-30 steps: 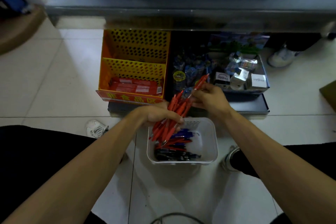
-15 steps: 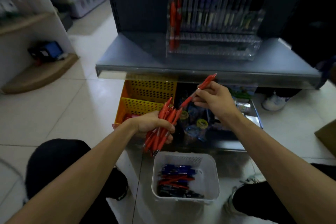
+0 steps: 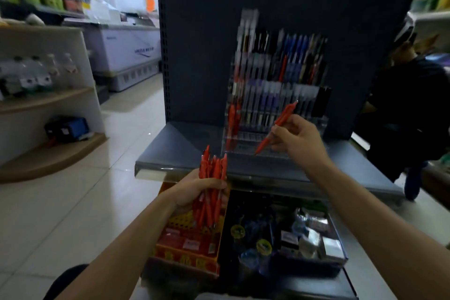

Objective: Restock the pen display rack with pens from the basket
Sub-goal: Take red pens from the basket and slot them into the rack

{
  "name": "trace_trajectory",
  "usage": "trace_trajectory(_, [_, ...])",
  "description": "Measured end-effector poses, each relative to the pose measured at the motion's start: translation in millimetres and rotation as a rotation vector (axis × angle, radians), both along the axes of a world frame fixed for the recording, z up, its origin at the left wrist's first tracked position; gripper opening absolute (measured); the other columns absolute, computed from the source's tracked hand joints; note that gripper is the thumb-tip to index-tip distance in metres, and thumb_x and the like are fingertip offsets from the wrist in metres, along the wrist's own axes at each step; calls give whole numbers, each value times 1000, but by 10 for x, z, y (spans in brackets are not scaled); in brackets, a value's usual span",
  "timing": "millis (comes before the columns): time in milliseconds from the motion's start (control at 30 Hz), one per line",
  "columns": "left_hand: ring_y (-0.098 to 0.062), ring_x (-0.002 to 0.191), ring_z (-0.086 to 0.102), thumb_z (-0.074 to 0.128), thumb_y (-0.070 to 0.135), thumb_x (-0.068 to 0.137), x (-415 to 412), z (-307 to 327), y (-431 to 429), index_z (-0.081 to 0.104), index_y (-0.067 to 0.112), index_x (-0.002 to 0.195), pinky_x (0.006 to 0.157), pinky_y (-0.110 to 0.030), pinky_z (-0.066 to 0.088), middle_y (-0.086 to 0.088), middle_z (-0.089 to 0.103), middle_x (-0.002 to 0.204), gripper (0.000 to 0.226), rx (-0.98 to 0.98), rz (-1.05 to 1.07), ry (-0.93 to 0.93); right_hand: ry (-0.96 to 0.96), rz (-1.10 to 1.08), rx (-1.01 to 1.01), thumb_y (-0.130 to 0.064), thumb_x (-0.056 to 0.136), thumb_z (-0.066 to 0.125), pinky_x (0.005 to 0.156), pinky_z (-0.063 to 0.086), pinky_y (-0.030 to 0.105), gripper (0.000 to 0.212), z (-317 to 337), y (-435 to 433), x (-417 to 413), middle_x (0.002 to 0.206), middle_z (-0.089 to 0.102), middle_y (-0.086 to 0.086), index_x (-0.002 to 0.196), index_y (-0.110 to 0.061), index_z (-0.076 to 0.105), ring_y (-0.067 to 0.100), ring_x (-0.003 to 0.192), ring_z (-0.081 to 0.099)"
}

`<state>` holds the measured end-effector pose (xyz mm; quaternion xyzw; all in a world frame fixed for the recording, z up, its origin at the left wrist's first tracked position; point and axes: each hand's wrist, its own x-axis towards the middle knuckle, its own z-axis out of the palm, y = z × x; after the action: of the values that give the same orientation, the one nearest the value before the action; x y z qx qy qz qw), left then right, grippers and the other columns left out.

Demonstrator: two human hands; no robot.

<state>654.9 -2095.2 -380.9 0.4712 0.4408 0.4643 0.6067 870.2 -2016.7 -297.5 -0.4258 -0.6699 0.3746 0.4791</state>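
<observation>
Within the last second the single red pen (image 3: 276, 128) has been raised from beside the basket, now out of view, and is pinched in the right grip (image 3: 300, 140) just before the lower rows of the pen display rack (image 3: 275, 95). The bundle of red pens (image 3: 212, 178) is kept clenched in the left grip (image 3: 194, 190) near the grey shelf (image 3: 175, 153). Fetching is judged done, and slotting is the step in hand.
</observation>
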Motion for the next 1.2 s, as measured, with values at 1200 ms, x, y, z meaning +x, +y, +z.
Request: trace_trajectory(1200, [-29,73,68,67,6,78,105,-183,710,60,6,92,69,-37,55,-15,65,80,15,130,-54,-159,-371,-192,150,-25,88,72,80,58,37,11,-379,1128,-755,79,69,-2,91,-18,63,15,79,68])
